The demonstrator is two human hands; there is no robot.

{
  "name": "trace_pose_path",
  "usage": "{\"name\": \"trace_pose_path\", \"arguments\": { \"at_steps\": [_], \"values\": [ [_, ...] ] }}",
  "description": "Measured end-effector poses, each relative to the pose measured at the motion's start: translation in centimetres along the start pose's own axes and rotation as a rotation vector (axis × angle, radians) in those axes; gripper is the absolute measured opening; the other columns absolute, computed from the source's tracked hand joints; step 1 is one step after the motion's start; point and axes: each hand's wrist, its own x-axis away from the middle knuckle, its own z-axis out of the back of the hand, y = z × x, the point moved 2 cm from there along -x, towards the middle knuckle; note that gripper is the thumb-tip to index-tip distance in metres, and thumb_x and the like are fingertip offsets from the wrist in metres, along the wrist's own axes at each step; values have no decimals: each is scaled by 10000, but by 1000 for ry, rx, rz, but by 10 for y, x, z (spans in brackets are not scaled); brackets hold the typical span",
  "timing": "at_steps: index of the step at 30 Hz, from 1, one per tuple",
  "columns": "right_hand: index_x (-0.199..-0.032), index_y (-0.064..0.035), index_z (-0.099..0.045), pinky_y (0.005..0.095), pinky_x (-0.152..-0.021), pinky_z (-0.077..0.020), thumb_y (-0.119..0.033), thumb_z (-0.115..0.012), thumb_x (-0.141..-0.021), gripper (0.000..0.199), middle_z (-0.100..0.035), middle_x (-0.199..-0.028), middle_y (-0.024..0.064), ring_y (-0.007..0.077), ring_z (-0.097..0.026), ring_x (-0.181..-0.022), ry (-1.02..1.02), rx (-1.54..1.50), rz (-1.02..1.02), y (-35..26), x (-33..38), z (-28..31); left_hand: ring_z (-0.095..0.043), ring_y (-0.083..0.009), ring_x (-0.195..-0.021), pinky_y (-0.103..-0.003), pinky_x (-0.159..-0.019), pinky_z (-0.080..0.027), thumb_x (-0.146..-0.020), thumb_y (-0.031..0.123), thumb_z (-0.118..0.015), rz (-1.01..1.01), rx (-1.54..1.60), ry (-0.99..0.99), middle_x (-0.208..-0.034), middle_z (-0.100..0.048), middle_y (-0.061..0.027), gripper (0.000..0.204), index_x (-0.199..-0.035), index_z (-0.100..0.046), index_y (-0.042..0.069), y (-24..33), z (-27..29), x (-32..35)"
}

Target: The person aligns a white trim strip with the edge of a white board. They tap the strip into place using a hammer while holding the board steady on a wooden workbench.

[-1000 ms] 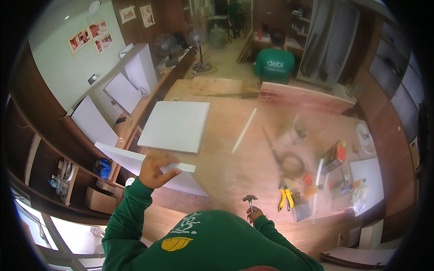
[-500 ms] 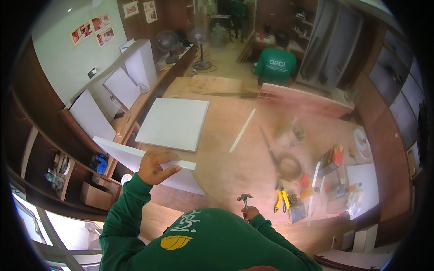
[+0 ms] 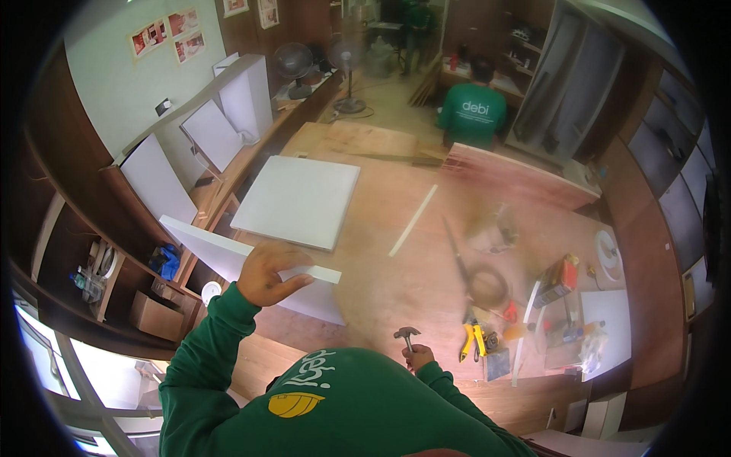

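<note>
My left hand (image 3: 272, 274) is closed over the top edge of a white panel (image 3: 318, 299) standing on its edge at the near left of the workbench. The thumb lies on the near side; the fingers reach over the top and partly hide the edge. Low at the centre, close to my body, my right hand (image 3: 418, 357) grips a claw hammer (image 3: 408, 333) by its handle, head up. A second white panel (image 3: 297, 202) lies flat on the workbench (image 3: 381, 221) beyond my left hand.
Yellow-handled pliers (image 3: 472, 340), a coil of edging strip (image 3: 488, 285), a box (image 3: 560, 276) and a clear bag (image 3: 594, 350) lie to the right. A thin white strip (image 3: 413, 221) lies mid-bench. A reddish board (image 3: 518, 175) stands at the far edge; a co-worker (image 3: 472, 110) sits beyond it.
The whole view has shifted slightly. The hammer's head has tilted a little; my left hand keeps its place on the panel.
</note>
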Motion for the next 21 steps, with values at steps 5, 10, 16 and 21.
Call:
{"name": "trace_pose_path", "arguments": {
  "at_steps": [5,10,16,21],
  "values": [
    [-1007,-60,-675,334,-404,-456,-238,-724,-966,188,-577,-608,44,190,-571,-443,78,-65,-15,-30,23,-18,-709,-370,-905,-438,-798,-559,-849,187,-844,-25,47,-5,-993,-756,-145,265,-1051,-754,41,-5,12,2],
    [-1018,-73,-671,350,-378,-436,-233,-684,-993,163,-538,-577,42,199,-557,-418,147,-154,-25,-35,28,-39,-716,-376,-870,-421,-766,-575,-853,151,-836,-23,37,-27,-984,-751,-163,258,-1056,-744,20,-31,49,13],
    [-1064,-96,-643,333,-341,-401,-240,-571,-1056,161,-514,-572,36,193,-514,-382,328,-305,153,-60,49,-79,-710,-377,-849,-432,-747,-570,-854,169,-833,-77,23,-45,-959,-749,-154,237,-1018,-739,25,-88,94,39],
    [-1144,-103,-618,306,-328,-381,-219,-556,-1062,155,-494,-569,11,130,-460,-366,513,-341,304,-115,94,-102,-681,-351,-822,-435,-734,-530,-841,207,-838,-171,-37,-108,-929,-741,-115,240,-991,-735,52,-143,137,57]
  ]
}}
